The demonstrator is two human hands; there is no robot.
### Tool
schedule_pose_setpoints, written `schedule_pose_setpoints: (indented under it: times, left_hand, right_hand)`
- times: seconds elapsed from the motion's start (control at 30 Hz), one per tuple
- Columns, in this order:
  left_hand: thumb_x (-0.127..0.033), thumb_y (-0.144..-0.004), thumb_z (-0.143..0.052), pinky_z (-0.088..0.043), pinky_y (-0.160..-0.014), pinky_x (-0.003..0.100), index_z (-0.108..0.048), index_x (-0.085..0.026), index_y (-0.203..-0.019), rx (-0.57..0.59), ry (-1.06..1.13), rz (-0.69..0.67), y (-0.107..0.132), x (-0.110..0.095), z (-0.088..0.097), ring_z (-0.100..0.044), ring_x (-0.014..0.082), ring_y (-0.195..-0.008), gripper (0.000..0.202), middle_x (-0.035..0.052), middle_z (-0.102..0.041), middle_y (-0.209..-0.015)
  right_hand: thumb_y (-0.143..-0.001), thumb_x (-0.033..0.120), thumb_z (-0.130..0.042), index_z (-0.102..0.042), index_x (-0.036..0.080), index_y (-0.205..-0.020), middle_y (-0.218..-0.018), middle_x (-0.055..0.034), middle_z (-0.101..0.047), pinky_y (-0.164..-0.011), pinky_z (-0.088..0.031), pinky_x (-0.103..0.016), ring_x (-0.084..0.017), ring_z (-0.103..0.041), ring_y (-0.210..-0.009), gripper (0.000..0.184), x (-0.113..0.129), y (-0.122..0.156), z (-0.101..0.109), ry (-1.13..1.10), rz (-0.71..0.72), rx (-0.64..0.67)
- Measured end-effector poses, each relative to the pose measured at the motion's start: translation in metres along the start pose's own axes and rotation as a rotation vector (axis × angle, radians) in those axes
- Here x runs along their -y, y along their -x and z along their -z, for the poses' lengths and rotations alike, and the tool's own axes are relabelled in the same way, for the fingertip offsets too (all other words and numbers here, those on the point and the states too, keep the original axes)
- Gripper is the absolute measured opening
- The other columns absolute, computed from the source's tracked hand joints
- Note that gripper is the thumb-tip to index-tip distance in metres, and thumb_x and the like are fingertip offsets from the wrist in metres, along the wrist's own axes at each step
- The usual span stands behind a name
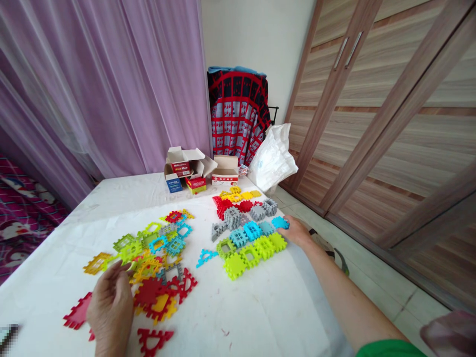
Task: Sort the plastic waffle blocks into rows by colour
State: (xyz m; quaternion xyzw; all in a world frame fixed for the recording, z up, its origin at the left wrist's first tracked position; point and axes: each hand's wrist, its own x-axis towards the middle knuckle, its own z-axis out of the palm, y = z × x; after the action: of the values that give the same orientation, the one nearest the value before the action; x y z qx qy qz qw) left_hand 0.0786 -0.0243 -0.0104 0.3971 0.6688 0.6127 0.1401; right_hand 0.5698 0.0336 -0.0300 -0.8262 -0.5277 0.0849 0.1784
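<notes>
Clock face laid on the white table [211, 310], 12 at the far edge. Rough call: partway through, a fair share laid out by colour, a lot left mixed.

Done side, 1 to 3 o'clock: single-colour bands, far to near: yellow pieces [236, 197], red pieces [223, 204], grey pieces [232, 217], blue pieces [253, 230], green pieces [234, 266]. Green and blue run in fairly neat lines; yellow and red look more bunched.

Right hand [298, 232] at 2 to 3 o'clock: fingers look closed on the right edge of a blue end piece [280, 222], at the outer end of the blue band. How firm the pinch is, can't tell.

Left side, 8 to 10 o'clock: mixed pile [147, 270], colours overlapping, judged not yet split. Left hand [113, 302] at 8 o'clock over its near edge, fingers loosely bent, no piece seen in them; whether fingertips touch the pile, can't tell.

Strays: blue triangle [210, 255] between pile and green band, red triangle [162, 338] at 7 o'clock.

Cardboard boxes [225, 177] at 12, white bag [273, 158] at 1.
</notes>
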Motion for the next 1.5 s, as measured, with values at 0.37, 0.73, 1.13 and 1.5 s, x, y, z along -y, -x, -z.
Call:
schedule_pose_setpoints:
  times: [0.37, 0.73, 1.13, 1.5]
  left_hand:
    - [-0.035, -0.078, -0.054, -0.056, -0.077, 0.034, -0.061, -0.020, -0.107, 0.001, 0.075, -0.013, 0.000, 0.010, -0.001, -0.070, 0.0187, -0.080, 0.033, 0.0067, -0.071, -0.092]
    - [-0.037, -0.081, -0.052, -0.055, -0.077, 0.032, -0.061, -0.020, -0.105, 0.054, 0.091, -0.036, 0.008, 0.009, -0.005, -0.070, 0.0189, -0.083, 0.031, 0.0067, -0.072, -0.092]
    - [-0.036, -0.084, -0.052, -0.055, -0.077, 0.033, -0.060, -0.020, -0.110, 0.056, 0.138, -0.005, 0.005, 0.019, -0.007, -0.069, 0.0188, -0.084, 0.032, 0.0074, -0.071, -0.094]
    - [-0.040, -0.082, -0.055, -0.053, -0.081, 0.035, -0.062, -0.019, -0.107, 0.096, 0.191, 0.012, 0.008, 0.011, -0.008, -0.068, 0.0201, -0.087, 0.034, 0.0086, -0.071, -0.095]
  right_hand:
    - [-0.075, 0.044, -0.061, -0.058, 0.015, -0.126, -0.111, -0.0165, -0.065, -0.073, -0.047, -0.034, -0.029, -0.064, -0.096, 0.059, 0.008, 0.002, 0.022, 0.176, -0.027, 0.023]
    - [-0.085, 0.024, -0.048, -0.072, 0.025, -0.094, -0.100, -0.0027, -0.069, -0.079, -0.046, -0.026, -0.017, -0.063, -0.091, 0.025, 0.185, 0.059, 0.015, -0.104, 0.750, -0.079]
    - [-0.079, 0.025, -0.065, -0.070, 0.031, -0.101, -0.106, -0.0038, -0.060, -0.085, -0.043, -0.032, -0.022, -0.053, -0.105, 0.023, 0.295, 0.072, -0.061, 0.249, 0.939, 0.298]
    - [-0.086, 0.025, -0.057, -0.065, 0.019, -0.092, -0.104, -0.0076, -0.061, -0.086, -0.042, -0.033, -0.020, -0.056, -0.098, 0.012, 0.278, 0.076, -0.038, -0.061, 0.841, 0.306]
